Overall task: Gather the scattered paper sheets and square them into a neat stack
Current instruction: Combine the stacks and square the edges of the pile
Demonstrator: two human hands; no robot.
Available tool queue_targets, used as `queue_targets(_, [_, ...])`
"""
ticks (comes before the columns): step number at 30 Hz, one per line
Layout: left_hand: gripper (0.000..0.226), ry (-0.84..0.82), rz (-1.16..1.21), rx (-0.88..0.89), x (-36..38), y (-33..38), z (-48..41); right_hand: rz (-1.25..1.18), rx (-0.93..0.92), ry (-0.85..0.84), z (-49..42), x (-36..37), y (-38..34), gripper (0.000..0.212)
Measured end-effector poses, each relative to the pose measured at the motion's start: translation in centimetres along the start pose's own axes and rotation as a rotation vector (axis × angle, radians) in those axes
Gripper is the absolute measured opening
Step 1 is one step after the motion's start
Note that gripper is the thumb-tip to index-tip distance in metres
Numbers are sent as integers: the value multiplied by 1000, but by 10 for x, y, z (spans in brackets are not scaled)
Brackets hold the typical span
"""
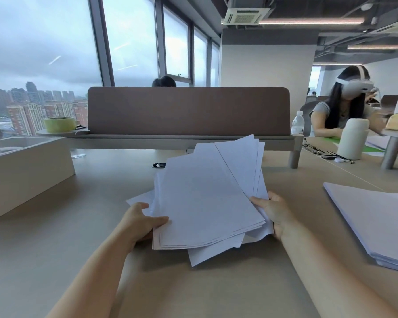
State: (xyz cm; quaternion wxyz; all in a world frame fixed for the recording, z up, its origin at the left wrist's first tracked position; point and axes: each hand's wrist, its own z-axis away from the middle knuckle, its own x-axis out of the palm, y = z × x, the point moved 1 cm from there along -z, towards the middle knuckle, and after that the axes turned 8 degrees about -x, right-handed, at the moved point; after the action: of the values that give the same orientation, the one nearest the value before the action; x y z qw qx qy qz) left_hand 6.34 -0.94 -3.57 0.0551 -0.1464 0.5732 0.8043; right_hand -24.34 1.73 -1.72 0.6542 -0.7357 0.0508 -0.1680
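A fanned, uneven bundle of white paper sheets (pixel 207 198) is held above the beige desk (pixel 78 226), its corners sticking out at different angles. My left hand (pixel 143 220) grips the bundle's lower left edge, thumb on top. My right hand (pixel 275 213) grips the right edge, thumb on the top sheet, fingers hidden underneath. One sheet pokes out below the bundle toward me.
A separate neat stack of white paper (pixel 377 221) lies at the right edge of the desk. A beige box (pixel 25 173) stands at the left. Behind the sheets is a brown desk divider (pixel 189 111). A white bottle (pixel 353 138) and a seated person wearing a headset (pixel 345 104) are at the far right.
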Motion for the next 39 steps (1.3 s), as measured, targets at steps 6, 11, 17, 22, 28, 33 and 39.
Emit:
queue_targets(6, [3,180,-57,118,-12,-1,-9,6,-22,117,-8,-11,1,18])
queue_targets(11, [32,555,-104,161,-39,-2,-14,-61,4,169,-16,-28,1,22])
queue_targets(17, [28,630,-2,103,-51,-12,-21,-211,40,97,-21,-37,2,24])
queue_targets(22, [29,568,-92,168,-39,-8,-18,-331,62,-38,-17,-34,-1,24])
queue_targets(28, [21,353,-169,214,-13,-6,-25,-99,42,-101,-7,-8,4,12])
queue_targets(33, [47,250,-5,145,-12,1,-20,206,2,-227,4,9,7,8])
queue_targets(39, [32,-149,276,12,-10,10,4,305,0,-294,5,16,8,18])
